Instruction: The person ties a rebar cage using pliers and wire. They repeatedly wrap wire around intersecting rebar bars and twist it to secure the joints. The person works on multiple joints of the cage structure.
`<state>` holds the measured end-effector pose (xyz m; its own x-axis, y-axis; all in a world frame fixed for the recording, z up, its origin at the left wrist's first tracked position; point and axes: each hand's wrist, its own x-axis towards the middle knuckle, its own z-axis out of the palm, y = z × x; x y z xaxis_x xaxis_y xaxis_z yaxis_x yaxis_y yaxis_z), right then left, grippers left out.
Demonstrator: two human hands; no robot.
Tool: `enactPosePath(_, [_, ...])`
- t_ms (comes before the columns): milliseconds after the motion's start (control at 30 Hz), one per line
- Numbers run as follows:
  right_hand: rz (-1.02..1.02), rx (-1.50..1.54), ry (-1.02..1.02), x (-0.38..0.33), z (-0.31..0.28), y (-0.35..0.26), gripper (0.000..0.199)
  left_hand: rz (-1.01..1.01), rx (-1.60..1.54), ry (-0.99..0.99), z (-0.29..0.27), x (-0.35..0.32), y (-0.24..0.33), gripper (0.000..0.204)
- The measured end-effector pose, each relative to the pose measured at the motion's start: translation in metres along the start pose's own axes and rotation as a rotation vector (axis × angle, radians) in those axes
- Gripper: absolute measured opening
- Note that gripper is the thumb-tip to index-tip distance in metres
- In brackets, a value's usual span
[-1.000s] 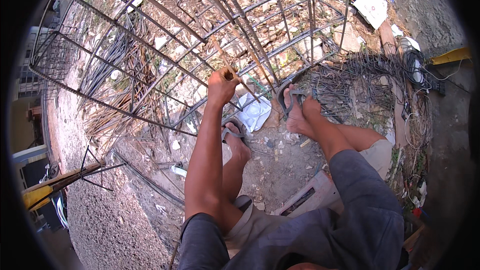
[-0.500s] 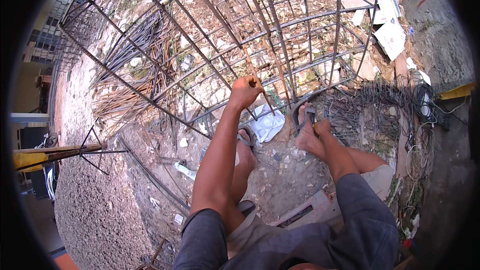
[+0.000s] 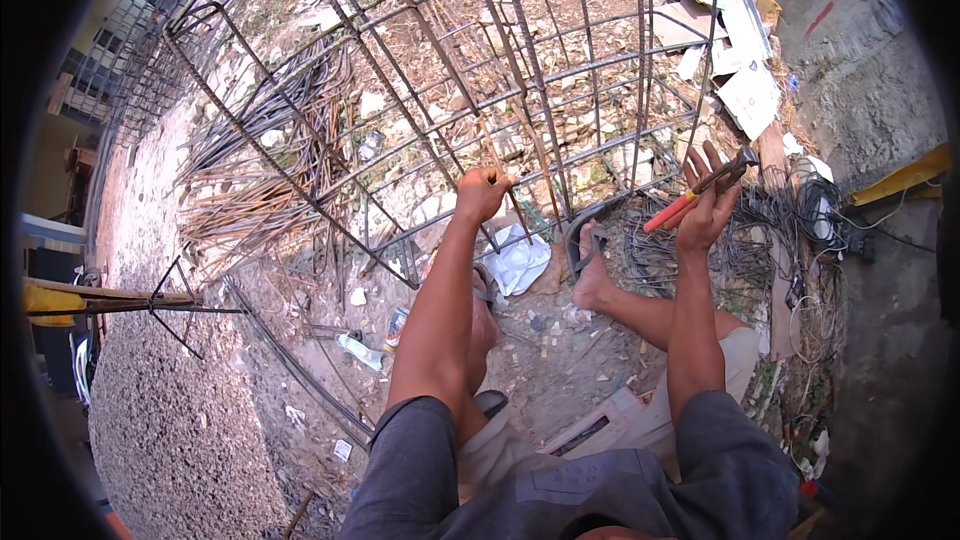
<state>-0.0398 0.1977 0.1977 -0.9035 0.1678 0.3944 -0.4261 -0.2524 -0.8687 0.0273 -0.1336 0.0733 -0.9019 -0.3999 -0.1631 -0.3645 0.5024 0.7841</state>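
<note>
My left hand (image 3: 482, 194) is closed around a thin rusty steel rod (image 3: 490, 143) at the near side of a rebar cage (image 3: 585, 153). The cage has long ribbed bars crossed by thinner ones. Over my right foot's far right, my right hand (image 3: 706, 218) is raised with a pair of pincers (image 3: 672, 211) lying across its palm. The pincers have red-orange handles and a dark metal head pointing up and right. Some fingers of this hand are stretched out behind the tool. The lower ends of the rod are partly hidden by my left hand.
A heap of thin tie wire (image 3: 700, 252) lies right of my sandalled foot (image 3: 590, 265). White crumpled plastic (image 3: 519, 258) rests between my feet. Loose rebar (image 3: 262, 165) is piled at the left. Broken white boards (image 3: 748, 95) and a cable coil (image 3: 822, 208) are at the right.
My right hand has risen from beside my right foot, bringing the pincers into plain view. My left hand stays on the rod. The whole view has shifted slightly.
</note>
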Motion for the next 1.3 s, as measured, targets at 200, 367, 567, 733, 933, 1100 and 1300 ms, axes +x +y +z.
enactPosePath(200, [0.793,0.629,-0.553,-0.043,0.051,-0.045,0.052,-0.013,0.103,-0.003,-0.003,-0.005,0.017,0.038])
enactPosePath(367, [1.562,0.533,-0.666,-0.153,0.035,-0.014,0.039,0.011,0.064,0.006,-0.002,-0.006,0.019,0.039])
enactPosePath(567, [1.006,0.169,-0.668,-0.195,0.043,-0.004,0.043,-0.027,0.081,0.02,-0.002,-0.007,0.019,0.039])
enactPosePath(733, [1.315,0.313,-0.828,-0.208,0.089,0.018,0.042,-0.017,0.093,-0.026,0.0,0.006,0.011,0.043])
enactPosePath(933, [1.514,0.472,-0.604,-0.2,0.078,0.032,0.047,0.001,0.021,-0.098,-0.001,0.01,0.003,0.038])
enactPosePath(1100, [1.279,-0.445,-0.891,-0.167,0.037,0.098,0.043,0.002,-0.04,-0.146,-0.006,0.01,0.011,0.037])
enactPosePath(1300, [0.801,-0.904,-1.003,-0.121,0.06,0.088,0.051,0.006,-0.017,-0.113,-0.006,0.007,0.007,0.038])
